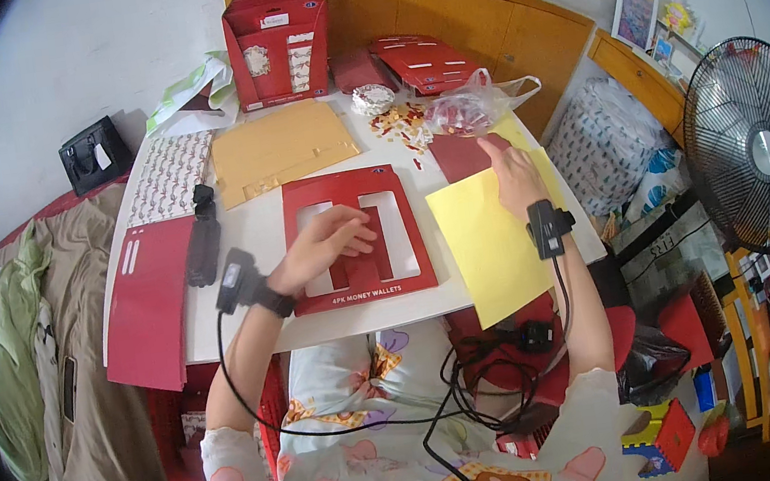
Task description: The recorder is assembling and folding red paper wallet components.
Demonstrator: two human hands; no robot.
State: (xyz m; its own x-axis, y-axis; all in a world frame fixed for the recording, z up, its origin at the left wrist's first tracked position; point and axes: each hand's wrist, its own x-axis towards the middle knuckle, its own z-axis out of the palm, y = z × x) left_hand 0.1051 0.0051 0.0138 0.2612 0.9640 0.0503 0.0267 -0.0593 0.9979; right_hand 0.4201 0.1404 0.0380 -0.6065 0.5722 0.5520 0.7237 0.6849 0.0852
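My left hand (334,237) is over a flat red card sleeve (366,277) with two window cutouts, near the table's middle. Its fingers are loosely bent and apart, with nothing in them; whether they touch the sleeve I cannot tell. To the right, my right hand (516,174) rests at the upper edge of a yellow sheet (489,251) that overhangs the front of the table. Its index finger reaches toward a dark red sheet (456,155) behind; the other fingers are partly hidden. Wrist devices with black cables are strapped to both wrists.
Dark red card sheets (146,311) lie at the left, beside a black strap-like tool (202,240). Farther back are a brown envelope (280,147), an upright red box (279,50), small loose pieces (404,126) and a plastic bag (465,108). A fan (762,152) stands at right.
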